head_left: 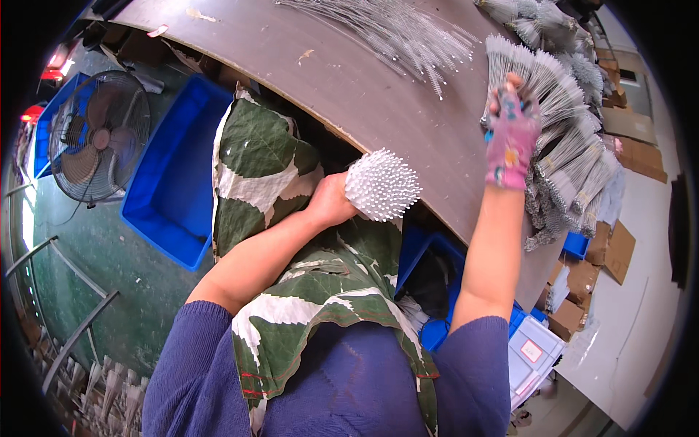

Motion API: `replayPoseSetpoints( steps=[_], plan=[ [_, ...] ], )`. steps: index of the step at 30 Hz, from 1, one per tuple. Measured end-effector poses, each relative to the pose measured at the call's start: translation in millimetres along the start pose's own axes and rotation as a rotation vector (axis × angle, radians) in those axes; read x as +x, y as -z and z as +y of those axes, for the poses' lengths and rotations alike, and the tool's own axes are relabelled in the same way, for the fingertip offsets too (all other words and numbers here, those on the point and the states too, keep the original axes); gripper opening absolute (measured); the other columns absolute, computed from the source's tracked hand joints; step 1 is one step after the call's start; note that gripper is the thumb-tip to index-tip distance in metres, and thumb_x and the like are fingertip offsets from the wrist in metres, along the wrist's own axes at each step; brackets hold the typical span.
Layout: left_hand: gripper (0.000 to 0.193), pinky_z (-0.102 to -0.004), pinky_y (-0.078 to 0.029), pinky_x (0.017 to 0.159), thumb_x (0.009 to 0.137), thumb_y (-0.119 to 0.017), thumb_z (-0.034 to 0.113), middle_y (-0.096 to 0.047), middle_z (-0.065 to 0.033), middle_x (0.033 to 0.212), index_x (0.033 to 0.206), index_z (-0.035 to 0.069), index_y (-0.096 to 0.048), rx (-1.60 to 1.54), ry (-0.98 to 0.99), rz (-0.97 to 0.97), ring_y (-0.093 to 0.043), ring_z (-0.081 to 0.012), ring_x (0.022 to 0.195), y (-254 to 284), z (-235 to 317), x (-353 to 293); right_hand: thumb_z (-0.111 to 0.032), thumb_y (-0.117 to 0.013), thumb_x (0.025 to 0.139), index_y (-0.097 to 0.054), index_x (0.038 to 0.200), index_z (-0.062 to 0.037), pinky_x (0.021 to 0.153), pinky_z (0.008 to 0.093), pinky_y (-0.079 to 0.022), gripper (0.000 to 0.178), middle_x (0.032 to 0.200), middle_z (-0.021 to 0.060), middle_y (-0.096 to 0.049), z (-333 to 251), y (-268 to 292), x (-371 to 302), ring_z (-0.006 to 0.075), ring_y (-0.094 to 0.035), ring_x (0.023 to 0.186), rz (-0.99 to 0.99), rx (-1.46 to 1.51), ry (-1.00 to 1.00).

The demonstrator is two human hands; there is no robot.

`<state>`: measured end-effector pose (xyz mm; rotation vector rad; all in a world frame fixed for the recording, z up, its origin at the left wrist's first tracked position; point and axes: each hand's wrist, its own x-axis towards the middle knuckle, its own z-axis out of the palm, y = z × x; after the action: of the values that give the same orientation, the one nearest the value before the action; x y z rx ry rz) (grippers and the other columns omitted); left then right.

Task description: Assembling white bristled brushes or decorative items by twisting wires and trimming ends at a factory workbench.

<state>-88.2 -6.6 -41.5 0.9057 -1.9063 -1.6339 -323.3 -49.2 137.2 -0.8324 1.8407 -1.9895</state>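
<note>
My bare left hand (332, 199) is closed around a thick bundle of thin wire brushes (384, 185), whose white tips point up and fan out in a dome beside the table's near edge. Over the right part of the table, my right hand (512, 142) wears a pink patterned fingerless glove. Its fingers are curled and slightly blurred; whatever they hold, if anything, cannot be made out. Just beyond and beside that hand lie stacked bundles of wire brushes (557, 91). Loose wire brushes (408, 36) are spread at the table's far side.
The brown table (320, 62) runs diagonally past me. Left of me are a blue bin (167, 175) and a standing fan (100, 138). Another blue bin (453, 255) sits below the table edge. Cardboard boxes (619, 251) and a pale plastic box (530, 353) lie right.
</note>
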Motion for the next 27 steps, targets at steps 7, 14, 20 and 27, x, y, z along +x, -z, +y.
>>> replayPoseSetpoints(
  steps=[7,14,20,27],
  plan=[
    [0.028,-0.0344,-0.05,0.079,0.071,-0.073,0.016,-0.068,-0.0133,0.094,0.097,0.006,-0.066,-0.154,-0.006,-0.076,-0.065,-0.0297,0.091,-2.7,-4.6,5.6,-0.015,-0.072,0.079,-0.056,0.12,-0.0079,0.068,0.0208,-0.044,0.044,0.093,0.0006,-0.059,-16.8,51.4,-100.2,0.0072,-0.048,0.069,-0.645,-0.316,-0.441],
    [0.037,-0.036,-0.049,0.079,0.065,-0.076,0.02,-0.068,-0.012,0.094,0.099,0.009,-0.065,-0.086,0.067,-0.195,-0.064,-0.0315,0.089,8.1,18.7,5.8,-0.021,-0.078,0.073,-0.044,0.134,-0.0054,0.068,0.0201,-0.041,0.071,0.111,0.0054,-0.054,-19.0,72.4,-150.9,0.0076,-0.041,0.07,-0.487,-0.31,-0.333],
    [0.038,-0.0395,-0.049,0.077,0.066,-0.074,0.023,-0.066,-0.0148,0.094,0.1,0.01,-0.061,0.095,0.06,-0.118,-0.062,-0.0344,0.091,14.9,32.3,6.7,-0.037,-0.053,0.093,-0.064,0.106,-0.001,0.054,0.019,-0.035,0.04,0.075,-0.0005,-0.058,-67.5,78.0,-132.1,0.0054,-0.045,0.061,-0.865,-0.503,-0.599],
    [0.033,-0.0418,-0.049,0.075,0.068,-0.071,0.024,-0.065,-0.0159,0.089,0.096,0.009,-0.06,0.117,0.0,-0.081,-0.062,-0.0358,0.088,15.2,32.5,5.9,-0.034,-0.058,0.09,-0.067,0.084,0.0013,0.056,0.0244,-0.041,0.036,0.066,0.0017,-0.057,-70.7,53.1,-112.1,0.0083,-0.05,0.059,-1.123,-0.929,-0.455]
  ],
)
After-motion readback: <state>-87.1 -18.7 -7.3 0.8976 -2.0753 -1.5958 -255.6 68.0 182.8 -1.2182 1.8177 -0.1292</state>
